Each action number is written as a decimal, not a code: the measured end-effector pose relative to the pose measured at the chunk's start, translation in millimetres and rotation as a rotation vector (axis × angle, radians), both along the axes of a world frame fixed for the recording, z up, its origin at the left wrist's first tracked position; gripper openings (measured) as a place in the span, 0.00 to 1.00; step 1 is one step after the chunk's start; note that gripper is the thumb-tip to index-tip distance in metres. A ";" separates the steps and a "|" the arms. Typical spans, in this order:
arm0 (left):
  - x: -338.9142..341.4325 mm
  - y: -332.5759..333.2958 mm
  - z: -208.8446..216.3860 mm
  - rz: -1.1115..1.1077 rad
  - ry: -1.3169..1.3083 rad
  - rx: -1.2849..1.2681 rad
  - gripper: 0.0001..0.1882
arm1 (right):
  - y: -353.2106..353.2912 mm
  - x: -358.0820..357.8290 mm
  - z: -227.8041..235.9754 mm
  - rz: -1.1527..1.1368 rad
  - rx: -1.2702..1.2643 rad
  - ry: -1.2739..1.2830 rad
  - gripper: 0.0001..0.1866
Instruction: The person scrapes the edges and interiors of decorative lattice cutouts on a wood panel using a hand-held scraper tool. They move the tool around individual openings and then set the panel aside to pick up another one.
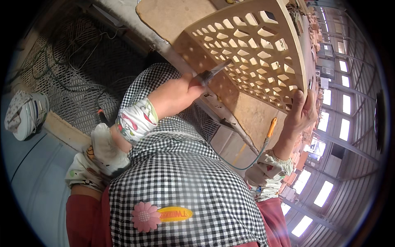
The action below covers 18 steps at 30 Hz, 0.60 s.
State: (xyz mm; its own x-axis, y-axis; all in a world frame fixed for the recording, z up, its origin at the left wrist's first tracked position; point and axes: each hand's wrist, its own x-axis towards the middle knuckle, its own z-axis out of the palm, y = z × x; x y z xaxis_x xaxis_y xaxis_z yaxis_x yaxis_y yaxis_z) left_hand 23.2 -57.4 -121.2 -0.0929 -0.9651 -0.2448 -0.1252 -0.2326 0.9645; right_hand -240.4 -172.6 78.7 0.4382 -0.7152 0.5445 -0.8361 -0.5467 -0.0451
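Note:
A pale wooden panel [250,45], pierced by rows of angular holes, stands tilted on the workbench. My right hand [302,111] grips its near right corner, with the thumb and fingers on the edge. In my left hand [181,94] is a hand tool with a flat metal blade [221,67] and a dark handle. My fingers wrap round the handle, and the blade points at the panel's lower left edge. Whether the blade touches the wood I cannot tell. Below the panel, an orange-tipped air hose [270,128] loops up beside the bench edge near my right wrist.
Brown board [255,116] covers the workbench, which has a rough, worn front edge. A dark perforated mat [70,61] with tangled cables lies on the floor at left. Beside it stands a white container [32,115] with cloth over it. Stacked brown pieces fill the hall at right.

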 end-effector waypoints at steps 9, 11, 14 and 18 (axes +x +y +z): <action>18.4 -22.1 25.4 -0.198 0.255 0.219 0.31 | -1.8 1.2 3.5 -0.008 0.033 -0.017 0.28; 18.0 -19.9 23.8 -0.203 0.273 0.222 0.31 | -3.0 1.8 4.6 -0.011 0.045 -0.014 0.28; 14.3 -10.2 25.0 -0.166 0.257 0.230 0.31 | -4.5 -0.3 4.8 -0.015 0.042 -0.014 0.27; -6.8 8.0 8.5 -0.012 0.006 0.040 0.30 | -6.9 5.0 2.2 -0.002 0.049 -0.053 0.26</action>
